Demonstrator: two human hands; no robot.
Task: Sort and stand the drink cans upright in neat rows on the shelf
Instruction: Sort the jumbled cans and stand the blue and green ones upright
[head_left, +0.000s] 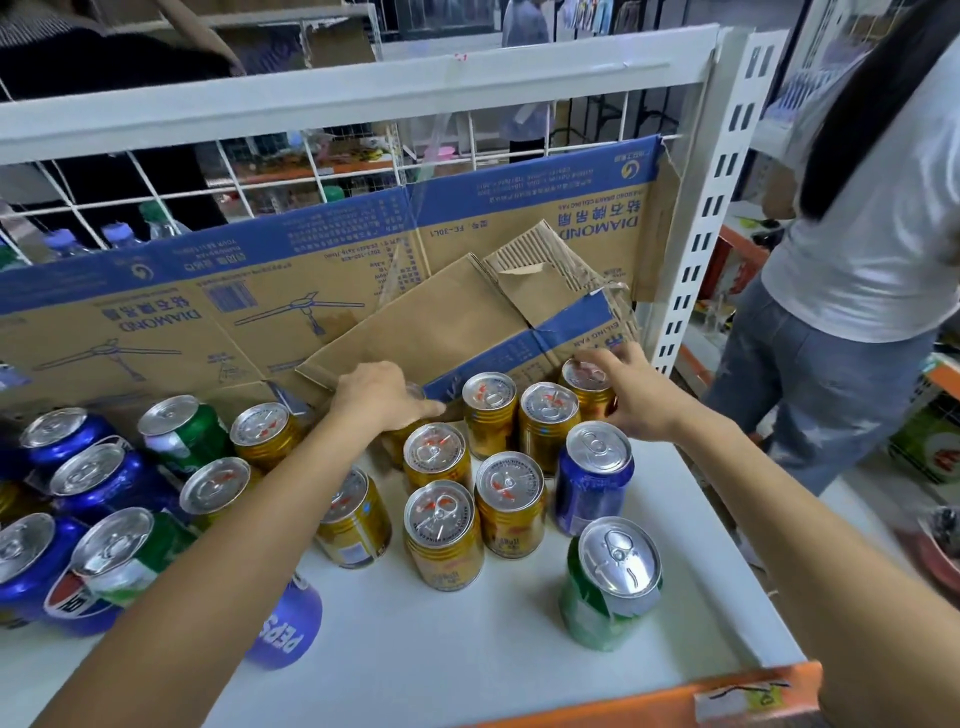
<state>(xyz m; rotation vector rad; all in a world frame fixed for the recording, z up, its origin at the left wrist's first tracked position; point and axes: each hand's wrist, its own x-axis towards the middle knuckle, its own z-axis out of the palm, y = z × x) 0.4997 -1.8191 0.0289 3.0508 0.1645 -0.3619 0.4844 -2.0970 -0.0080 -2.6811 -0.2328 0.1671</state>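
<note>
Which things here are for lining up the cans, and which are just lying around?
For the job: gold cans, blue cans, green cans, the white shelf, the left hand and right hand, each on a gold can.

Just lying about: big cardboard sheet at the back, loose cardboard piece leaning on it, water bottles behind the wire mesh.
</note>
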